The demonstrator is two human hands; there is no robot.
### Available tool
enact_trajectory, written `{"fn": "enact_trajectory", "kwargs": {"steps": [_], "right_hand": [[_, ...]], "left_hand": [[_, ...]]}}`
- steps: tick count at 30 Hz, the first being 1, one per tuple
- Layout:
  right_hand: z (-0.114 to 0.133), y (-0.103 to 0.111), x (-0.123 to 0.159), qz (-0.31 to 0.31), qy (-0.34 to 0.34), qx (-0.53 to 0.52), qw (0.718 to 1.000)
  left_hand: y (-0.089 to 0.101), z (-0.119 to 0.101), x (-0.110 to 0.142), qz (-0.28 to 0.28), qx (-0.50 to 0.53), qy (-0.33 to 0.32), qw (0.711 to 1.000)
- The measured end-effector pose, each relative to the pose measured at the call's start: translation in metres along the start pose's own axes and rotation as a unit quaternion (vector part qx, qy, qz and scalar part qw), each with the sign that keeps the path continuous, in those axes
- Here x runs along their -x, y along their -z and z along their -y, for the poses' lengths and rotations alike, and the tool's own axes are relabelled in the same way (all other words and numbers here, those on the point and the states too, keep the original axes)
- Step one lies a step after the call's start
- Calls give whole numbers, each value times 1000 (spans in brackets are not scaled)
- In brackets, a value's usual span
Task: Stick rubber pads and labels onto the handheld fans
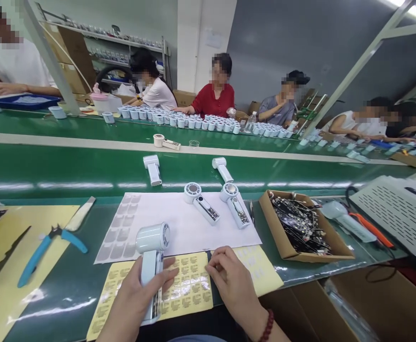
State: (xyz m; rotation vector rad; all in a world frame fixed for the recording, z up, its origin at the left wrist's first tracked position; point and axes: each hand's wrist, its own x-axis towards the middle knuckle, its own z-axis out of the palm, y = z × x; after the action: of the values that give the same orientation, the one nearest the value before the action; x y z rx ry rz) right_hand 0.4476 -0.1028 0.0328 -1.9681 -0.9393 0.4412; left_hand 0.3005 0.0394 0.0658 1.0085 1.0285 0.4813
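Observation:
My left hand [131, 297] is wrapped round the handle of a light-blue handheld fan [153, 237], its round head upward and its shiny front strip facing right. Beneath the fan lies a yellow sheet of printed labels [186, 285]. My right hand [231, 278] pinches thumb and fingers together at that sheet's right edge; what sits between the fingertips is too small to make out. A second yellow sheet [261, 270] with pale stickers lies partly behind it. Two more fans, one left [201, 202] and one right [234, 204], rest face up on a white sheet [174, 216].
A cardboard box [288, 249] of black circuit boards stands at right, near a fan [350, 221] and an orange-handled tool [372, 230]. Blue-handled nippers [37, 256] lie left. Two fans [153, 169] [222, 169] lie on the green conveyor [87, 166]. Several people work across it.

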Motion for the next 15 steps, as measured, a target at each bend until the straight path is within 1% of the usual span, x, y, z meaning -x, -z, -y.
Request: {"fn": "enact_trajectory", "kwargs": {"steps": [2, 4, 6, 8, 9, 11, 13, 15], "right_hand": [[-2, 2, 1, 13, 24, 3, 1000], [-3, 6, 3, 32, 39, -40, 998], [-3, 12, 6, 34, 36, -97, 994], [-2, 14, 8, 19, 23, -124, 992], [-2, 13, 8, 12, 17, -118, 993], [-2, 8, 5, 5, 18, -71, 997], [-3, 1, 2, 4, 28, -18, 999], [-5, -2, -1, 8, 42, 6, 999]], "left_hand": [[-2, 0, 0, -13, 9, -3, 1000], [-4, 0, 1, -23, 18, -3, 1000], [-5, -1, 1, -27, 19, 1, 999], [-5, -2, 1, -25, 15, 5, 1000], [-5, -3, 1, -24, 12, 8, 1000], [-4, -3, 1, -22, 9, 10, 1000], [-5, -3, 1, -25, 13, 11, 1000], [-5, -3, 1, -32, 23, 8, 999]]}}
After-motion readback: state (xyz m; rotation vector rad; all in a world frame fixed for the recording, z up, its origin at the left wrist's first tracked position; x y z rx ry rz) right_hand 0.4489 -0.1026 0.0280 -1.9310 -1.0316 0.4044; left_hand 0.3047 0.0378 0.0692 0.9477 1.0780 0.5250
